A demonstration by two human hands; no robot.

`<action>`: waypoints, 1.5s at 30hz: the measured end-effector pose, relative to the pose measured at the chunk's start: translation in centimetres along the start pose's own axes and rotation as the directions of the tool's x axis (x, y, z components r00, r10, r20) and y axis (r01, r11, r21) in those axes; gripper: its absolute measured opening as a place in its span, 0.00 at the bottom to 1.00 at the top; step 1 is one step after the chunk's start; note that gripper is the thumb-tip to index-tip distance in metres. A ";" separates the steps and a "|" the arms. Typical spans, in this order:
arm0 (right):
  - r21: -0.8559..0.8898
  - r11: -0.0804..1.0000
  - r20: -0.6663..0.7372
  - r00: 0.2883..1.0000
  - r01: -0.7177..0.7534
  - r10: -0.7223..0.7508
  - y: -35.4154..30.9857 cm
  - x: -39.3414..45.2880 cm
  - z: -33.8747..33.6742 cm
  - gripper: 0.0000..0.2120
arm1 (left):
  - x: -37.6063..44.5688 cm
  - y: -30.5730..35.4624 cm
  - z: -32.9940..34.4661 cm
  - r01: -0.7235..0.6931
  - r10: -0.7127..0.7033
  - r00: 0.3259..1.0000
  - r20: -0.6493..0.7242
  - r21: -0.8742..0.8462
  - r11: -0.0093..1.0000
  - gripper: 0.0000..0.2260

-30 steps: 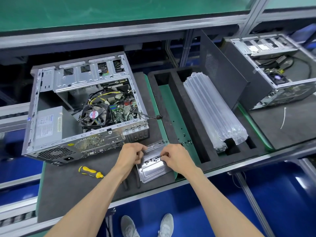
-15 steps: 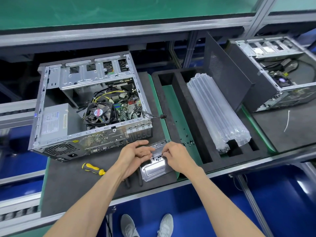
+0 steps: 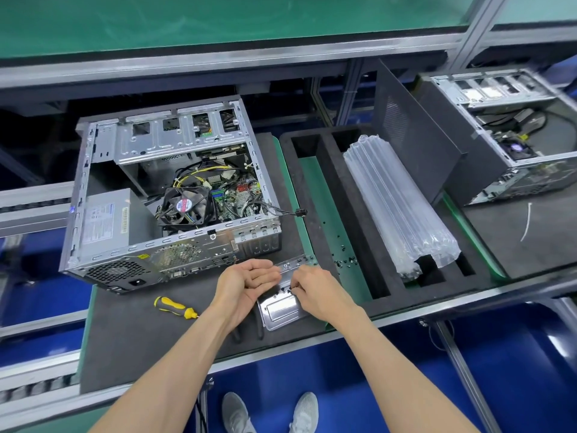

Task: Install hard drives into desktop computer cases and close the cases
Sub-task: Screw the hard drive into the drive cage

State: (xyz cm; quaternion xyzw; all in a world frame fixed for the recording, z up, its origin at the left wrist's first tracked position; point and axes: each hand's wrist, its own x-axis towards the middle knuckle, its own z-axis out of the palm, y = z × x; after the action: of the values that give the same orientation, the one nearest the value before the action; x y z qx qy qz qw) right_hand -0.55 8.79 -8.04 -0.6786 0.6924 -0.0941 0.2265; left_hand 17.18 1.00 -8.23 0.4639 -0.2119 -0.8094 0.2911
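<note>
At bench front, 6 o'clock of case | drive bracket flat, long axis 6–12 | right hand pinching at its top face, nearer | left hand palm-up, loosely open, touching bracket's 9 o'clock edge | screws at 1 o'clock.

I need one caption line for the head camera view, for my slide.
Both hands, left hand and right hand, work on a metal drive bracket before the open computer case.
</note>
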 end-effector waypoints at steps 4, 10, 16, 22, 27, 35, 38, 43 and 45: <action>-0.084 0.996 0.030 0.999 -0.010 0.012 -0.5 0.2 0.4 0.07 | -0.2 -0.1 -0.7 0.011 -0.005 0.998 0.063 -0.095 0.995 0.20; 0.465 0.883 -0.161 0.974 -0.065 0.157 -3.1 0.7 -2.3 0.03 | -1.0 -0.1 -0.5 0.094 -0.049 0.980 0.194 -0.229 0.969 0.28; 0.557 0.822 -0.098 0.992 0.117 -0.074 -6.7 1.2 -4.5 0.13 | -1.6 -0.2 0.9 0.124 -0.014 0.955 0.296 -0.357 0.926 0.33; 0.510 0.848 -0.157 0.985 0.142 -0.070 -6.0 1.1 -5.7 0.16 | -1.5 0.5 1.0 0.128 0.011 0.946 0.325 -0.404 0.906 0.33; 0.466 0.879 -0.176 0.984 0.102 -0.021 -5.2 1.3 -5.8 0.17 | -1.8 0.6 1.2 0.133 -0.014 0.955 0.295 -0.386 0.913 0.31; 0.300 0.940 -0.221 0.947 -0.162 0.233 -1.1 0.3 -4.9 0.08 | -1.9 1.0 0.5 0.128 -0.027 0.953 0.302 -0.320 0.939 0.24; 0.085 0.979 -0.073 0.978 -0.187 0.193 0.0 -0.3 -3.8 0.09 | -1.8 1.0 0.0 0.158 -0.038 0.936 0.349 -0.322 0.933 0.31; -0.069 0.989 -0.089 0.988 -0.134 0.127 0.1 -0.5 -1.7 0.04 | -1.9 1.0 0.1 0.196 -0.021 0.907 0.421 -0.379 0.904 0.24; -0.125 0.987 -0.114 0.990 -0.103 0.089 0.2 -0.3 -1.1 0.05 | -1.8 1.0 0.2 0.195 -0.021 0.910 0.413 -0.384 0.903 0.23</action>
State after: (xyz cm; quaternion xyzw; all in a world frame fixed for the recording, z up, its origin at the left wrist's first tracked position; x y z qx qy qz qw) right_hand -1.19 8.87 -7.10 -0.6518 0.7400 -0.0742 0.1484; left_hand 18.01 1.46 -6.46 0.2273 -0.0625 -0.9284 0.2874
